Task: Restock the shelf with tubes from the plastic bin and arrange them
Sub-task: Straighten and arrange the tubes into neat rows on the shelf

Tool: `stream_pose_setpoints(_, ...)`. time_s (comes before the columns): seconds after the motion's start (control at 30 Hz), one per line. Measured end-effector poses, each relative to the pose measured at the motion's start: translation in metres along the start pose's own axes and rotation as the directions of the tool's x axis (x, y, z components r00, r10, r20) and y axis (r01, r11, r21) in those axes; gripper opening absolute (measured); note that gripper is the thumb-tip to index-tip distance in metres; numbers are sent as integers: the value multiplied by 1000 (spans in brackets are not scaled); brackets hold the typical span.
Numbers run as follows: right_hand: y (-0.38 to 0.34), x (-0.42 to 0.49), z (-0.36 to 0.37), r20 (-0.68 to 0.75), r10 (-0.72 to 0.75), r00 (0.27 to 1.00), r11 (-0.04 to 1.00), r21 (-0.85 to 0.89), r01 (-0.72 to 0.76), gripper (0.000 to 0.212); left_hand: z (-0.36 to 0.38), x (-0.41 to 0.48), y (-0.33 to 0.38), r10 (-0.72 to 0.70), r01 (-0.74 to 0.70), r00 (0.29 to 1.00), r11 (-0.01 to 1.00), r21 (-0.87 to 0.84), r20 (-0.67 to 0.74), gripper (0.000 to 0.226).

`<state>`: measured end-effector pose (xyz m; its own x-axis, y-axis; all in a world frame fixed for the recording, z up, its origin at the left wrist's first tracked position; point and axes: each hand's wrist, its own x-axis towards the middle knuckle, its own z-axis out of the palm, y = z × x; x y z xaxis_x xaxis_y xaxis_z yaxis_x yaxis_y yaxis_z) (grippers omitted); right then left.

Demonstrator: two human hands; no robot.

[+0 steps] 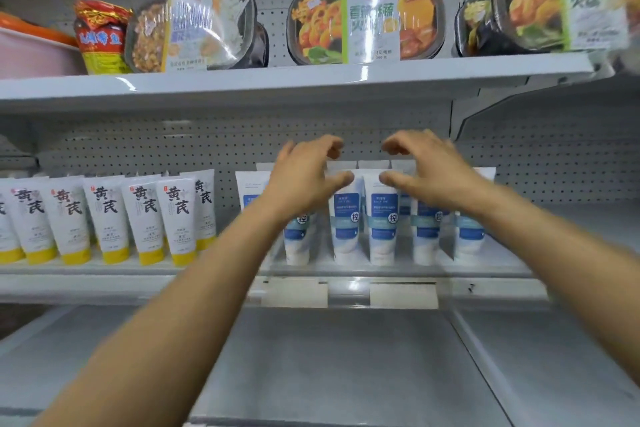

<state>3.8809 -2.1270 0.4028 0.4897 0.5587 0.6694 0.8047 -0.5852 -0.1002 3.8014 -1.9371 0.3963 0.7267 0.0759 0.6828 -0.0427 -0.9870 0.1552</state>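
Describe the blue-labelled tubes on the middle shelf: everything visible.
The blue-labelled tubes are white, plastic-looking, with crimped flat tops and white caps. They stand cap-down in rows on the middle shelf, right of the yellow-capped tubes. The left hand and right hand hover at their tops; contact is unclear.

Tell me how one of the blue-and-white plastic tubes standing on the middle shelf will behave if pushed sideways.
The blue-and-white plastic tube stands on its narrow cap end with the wide flat crimp on top, so it would probably tip easily. Closely packed neighbouring tubes make a domino knock likely. Its smooth, soft-looking body may dent and slip slightly under a pinch.
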Motion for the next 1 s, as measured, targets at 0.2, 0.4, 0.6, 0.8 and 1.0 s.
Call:
stream_pose_setpoints(0.2,3,45,-8,514,58,856,998,2,-69,40,-9,52,-4,21,-37,878,999,25,478,44)
stream_pose_setpoints(0.4,5,54,-1,574,73,816,997,-37,-63,17,-2,64,-13,17,-54,822,997,48,569,16)
stream_pose_setpoints(0.6,9,55,0,577,57,815,997,12,-79,10,-2,66,-19,51,-57,807,998,-9,589,10)
stream_pose_setpoints(0.8,7,53,1,568,46,821,997,28,-75,15,-2,64,-23,88,-78,808,996,-42,583,7)
stream_pose_setpoints(1.0,8,55,1,581,60,812,996,19,-87,16,-5,63,-23,89,-79,801,996,-43,592,6)
